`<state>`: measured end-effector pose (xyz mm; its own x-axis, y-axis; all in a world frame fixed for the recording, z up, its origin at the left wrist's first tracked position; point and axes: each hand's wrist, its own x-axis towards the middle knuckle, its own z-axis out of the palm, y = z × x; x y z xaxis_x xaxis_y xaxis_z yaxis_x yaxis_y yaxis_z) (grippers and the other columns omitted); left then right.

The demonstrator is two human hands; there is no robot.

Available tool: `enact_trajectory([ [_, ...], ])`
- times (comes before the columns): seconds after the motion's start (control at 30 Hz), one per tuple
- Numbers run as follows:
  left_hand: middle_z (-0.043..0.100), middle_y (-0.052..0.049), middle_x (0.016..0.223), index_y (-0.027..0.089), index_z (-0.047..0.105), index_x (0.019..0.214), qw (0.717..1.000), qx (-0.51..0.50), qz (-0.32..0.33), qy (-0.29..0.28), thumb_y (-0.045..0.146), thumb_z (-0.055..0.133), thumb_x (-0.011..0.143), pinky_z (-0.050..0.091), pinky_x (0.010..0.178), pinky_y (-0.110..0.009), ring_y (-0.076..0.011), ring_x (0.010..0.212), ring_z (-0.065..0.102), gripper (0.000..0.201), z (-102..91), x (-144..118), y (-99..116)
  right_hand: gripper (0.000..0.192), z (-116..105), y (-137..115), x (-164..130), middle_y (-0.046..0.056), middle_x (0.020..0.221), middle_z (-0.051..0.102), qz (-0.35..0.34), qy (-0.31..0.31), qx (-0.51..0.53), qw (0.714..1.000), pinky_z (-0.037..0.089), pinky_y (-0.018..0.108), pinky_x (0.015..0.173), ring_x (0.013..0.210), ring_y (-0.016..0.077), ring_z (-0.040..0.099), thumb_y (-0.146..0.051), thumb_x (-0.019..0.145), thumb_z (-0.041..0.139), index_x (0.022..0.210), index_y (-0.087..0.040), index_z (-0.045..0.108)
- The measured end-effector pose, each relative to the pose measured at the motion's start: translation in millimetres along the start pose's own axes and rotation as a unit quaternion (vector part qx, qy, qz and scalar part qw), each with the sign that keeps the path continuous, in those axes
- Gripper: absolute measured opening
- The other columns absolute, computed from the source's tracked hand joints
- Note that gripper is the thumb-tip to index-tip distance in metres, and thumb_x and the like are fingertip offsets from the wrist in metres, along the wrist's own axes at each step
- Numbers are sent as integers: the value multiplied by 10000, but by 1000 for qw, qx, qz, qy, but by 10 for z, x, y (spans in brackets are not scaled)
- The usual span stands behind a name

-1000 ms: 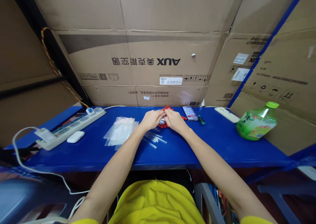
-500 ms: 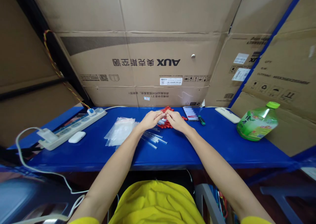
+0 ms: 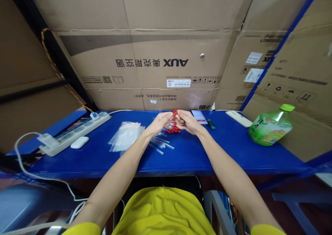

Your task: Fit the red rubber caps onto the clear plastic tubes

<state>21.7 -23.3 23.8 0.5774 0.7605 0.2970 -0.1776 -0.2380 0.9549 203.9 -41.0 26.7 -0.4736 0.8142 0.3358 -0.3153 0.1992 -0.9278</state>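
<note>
My left hand (image 3: 161, 122) is closed, its thumb and fingers pinched together above the table. Close beside it, my right hand (image 3: 188, 121) is closed too, with curled fingers. Small red pieces (image 3: 175, 112) show between the fingertips of both hands, partly covered by them. Below lies a pile of slim items with red ends (image 3: 174, 128) and pale shafts; their exact kind is too small to tell. Clear thin tubes (image 3: 162, 145) lie loosely in front of the pile. Left of my left hand is a stack of clear plastic bags (image 3: 126, 138).
On the blue table (image 3: 197, 157), a power strip (image 3: 77, 133) and white case (image 3: 79, 142) lie left. A phone (image 3: 199, 116), green-and-black tool (image 3: 211, 124), pale slab (image 3: 238, 119) and green-capped bottle (image 3: 271, 128) lie right. Cardboard (image 3: 155, 48) stands behind.
My hands have turned and risen slightly, and red pieces now show between the fingertips. My right hand's fingers are more curled. The view has shifted a little.
</note>
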Motion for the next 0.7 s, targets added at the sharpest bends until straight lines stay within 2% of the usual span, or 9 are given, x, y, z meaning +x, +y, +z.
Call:
enact_trajectory([
  [0.17,165,119,589,216,402,782,998,-46,5,39,746,646,862,141,462,-216,-43,473,100,589,136,35,-30,508,82,19,48,-112,586,216,-40,47,33,998,223,204,396,465,69,157,-656,879,727,744,-241,466],
  [0.23,167,111,589,219,403,781,998,8,12,64,743,578,903,167,475,-227,-59,483,119,566,102,55,-46,491,36,66,84,-110,564,234,-63,87,-25,994,241,220,405,445,78,189,-669,892,694,751,-241,498],
  [0.3,238,84,586,211,411,753,987,131,29,93,691,511,961,217,510,-239,-78,505,201,532,26,73,-54,472,-46,113,113,-93,530,298,-82,132,-154,976,282,240,443,438,98,270,-656,937,627,743,-238,525],
  [0.37,366,40,592,199,427,701,947,297,43,119,589,461,1015,270,566,-256,-102,550,320,502,-49,83,-56,441,-123,151,126,-44,537,438,-101,165,-339,921,334,261,517,488,130,403,-567,1000,552,716,-230,535],
  [0.43,498,-7,619,191,475,678,888,438,33,133,478,430,1048,303,617,-274,-135,600,438,469,-78,79,-58,377,-152,173,124,23,629,597,-105,172,-515,833,370,280,604,585,167,529,-424,1038,489,735,-216,571],
  [0.5,613,-55,676,195,568,729,837,529,-1,141,405,410,1062,330,647,-288,-179,658,553,424,-44,65,-71,292,-120,184,118,86,742,696,-78,149,-643,748,386,299,665,666,206,616,-305,1038,459,833,-196,636],
  [0.57,703,-114,781,199,659,839,798,581,-39,154,379,404,1069,366,672,-299,-231,747,650,387,31,49,-90,244,-49,186,112,148,826,741,-28,122,-720,683,397,317,691,719,248,670,-236,1029,454,945,-170,674],
  [0.63,745,-164,886,193,701,944,777,603,-70,167,366,392,1074,406,707,-316,-277,822,697,377,96,41,-108,230,10,178,107,192,874,755,8,106,-757,645,408,332,708,756,280,698,-200,1023,461,1008,-148,685],
  [0.7,748,-181,928,184,704,985,778,600,-77,171,360,379,1079,432,743,-332,-295,856,707,381,100,42,-114,237,15,165,99,204,880,757,14,107,-765,636,416,336,723,769,287,708,-190,1029,454,1030,-137,685],
])
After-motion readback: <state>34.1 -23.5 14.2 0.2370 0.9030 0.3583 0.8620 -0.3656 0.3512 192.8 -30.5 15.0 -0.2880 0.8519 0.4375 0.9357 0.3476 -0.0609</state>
